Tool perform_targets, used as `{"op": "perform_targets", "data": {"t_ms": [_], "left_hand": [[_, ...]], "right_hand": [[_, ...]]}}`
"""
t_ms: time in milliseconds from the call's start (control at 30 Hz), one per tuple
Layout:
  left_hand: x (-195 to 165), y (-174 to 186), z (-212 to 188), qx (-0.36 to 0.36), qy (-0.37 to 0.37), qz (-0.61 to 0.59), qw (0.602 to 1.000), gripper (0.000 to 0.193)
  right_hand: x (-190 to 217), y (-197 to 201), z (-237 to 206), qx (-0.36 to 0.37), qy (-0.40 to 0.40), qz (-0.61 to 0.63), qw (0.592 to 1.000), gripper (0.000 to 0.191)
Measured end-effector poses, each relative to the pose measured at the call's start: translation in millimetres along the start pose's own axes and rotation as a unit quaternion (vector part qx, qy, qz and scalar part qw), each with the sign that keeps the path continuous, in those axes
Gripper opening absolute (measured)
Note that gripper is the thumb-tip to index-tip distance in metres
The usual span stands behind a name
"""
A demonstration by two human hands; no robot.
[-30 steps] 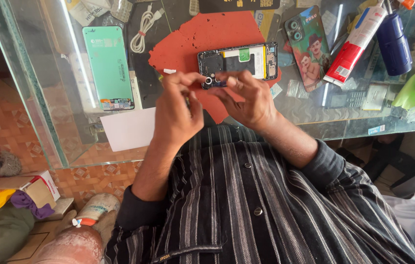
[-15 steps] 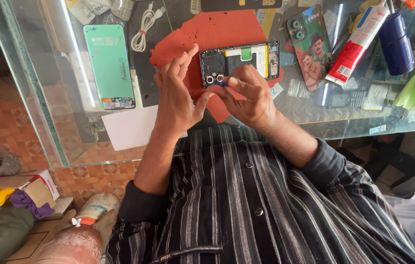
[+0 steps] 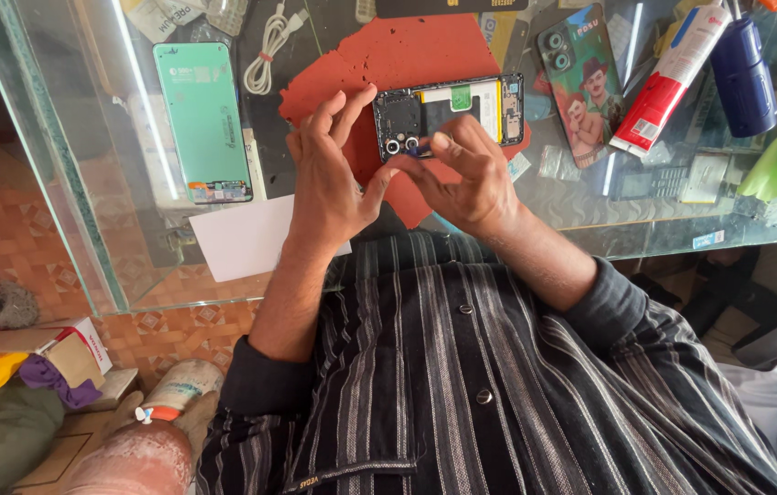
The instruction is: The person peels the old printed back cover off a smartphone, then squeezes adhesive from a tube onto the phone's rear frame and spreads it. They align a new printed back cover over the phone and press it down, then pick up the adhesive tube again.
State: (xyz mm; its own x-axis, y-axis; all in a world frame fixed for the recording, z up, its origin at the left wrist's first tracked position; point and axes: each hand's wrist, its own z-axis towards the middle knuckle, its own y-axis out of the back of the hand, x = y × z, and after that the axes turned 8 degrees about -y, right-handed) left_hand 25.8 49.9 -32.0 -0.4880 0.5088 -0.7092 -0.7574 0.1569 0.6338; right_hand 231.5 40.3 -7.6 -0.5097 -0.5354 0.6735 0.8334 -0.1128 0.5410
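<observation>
Clearly the weak point is the grip itself: the opened phone (image 3: pixel 448 115), its back cover off and its battery and boards bare, lies on a ragged red mat (image 3: pixel 388 64) on the glass worktop (image 3: pixel 68 183), and both hands meet at its near end by the camera lenses. The left hand (image 3: pixel 329 183) has its fingers spread, thumb stretched toward the phone's lower corner, touching or nearly touching it rather than clasping it; the right hand (image 3: pixel 462 170) is pinched, fingertips drawn together just beside the lenses, on something too small to make out, perhaps a screw or a tiny part, I cannot tell which. If it is a small piece, a slip of the pinch could drop it onto the mat or off onto the glass, where it would be hard to find among the clutter. Because the phone is steadied only lightly, a push from the right fingers could skid it across the mat. Pressure or a fingertip on the exposed lenses and boards could smudge or strain them. Nearby lie a green phone back (image 3: pixel 202 119), a white cable (image 3: pixel 269 41), a picture-printed phone case (image 3: pixel 581 82), a red and white tube (image 3: pixel 673 78) and a dark blue bottle (image 3: pixel 741 78), all apart from the hands, though a wide elbow move could nudge them.
</observation>
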Motion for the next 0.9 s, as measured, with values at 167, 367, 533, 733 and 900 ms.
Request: {"op": "perform_targets", "data": {"t_ms": [167, 367, 533, 733, 900], "left_hand": [[1, 0, 0, 0.000, 0.004, -0.006, 1.000, 0.086], [1, 0, 0, 0.001, 0.001, 0.012, 1.000, 0.085], [1, 1, 1, 0.008, 0.015, 0.015, 1.000, 0.083], [4, 0, 1, -0.002, -0.004, 0.027, 1.000, 0.080], [11, 0, 1, -0.009, -0.015, 0.029, 0.999, 0.079]], "right_hand": [[8, 2, 8, -0.008, -0.013, 0.002, 1.000, 0.077], [3, -3, -7, 0.038, -0.033, 0.013, 0.999, 0.073], [0, -7, -13, 0.035, -0.019, 0.036, 0.999, 0.077], [9, -6, -6, 0.017, -0.023, -0.037, 0.999, 0.070], [5, -14, -9, 0.037, -0.080, -0.009, 0.996, 0.050]]}}
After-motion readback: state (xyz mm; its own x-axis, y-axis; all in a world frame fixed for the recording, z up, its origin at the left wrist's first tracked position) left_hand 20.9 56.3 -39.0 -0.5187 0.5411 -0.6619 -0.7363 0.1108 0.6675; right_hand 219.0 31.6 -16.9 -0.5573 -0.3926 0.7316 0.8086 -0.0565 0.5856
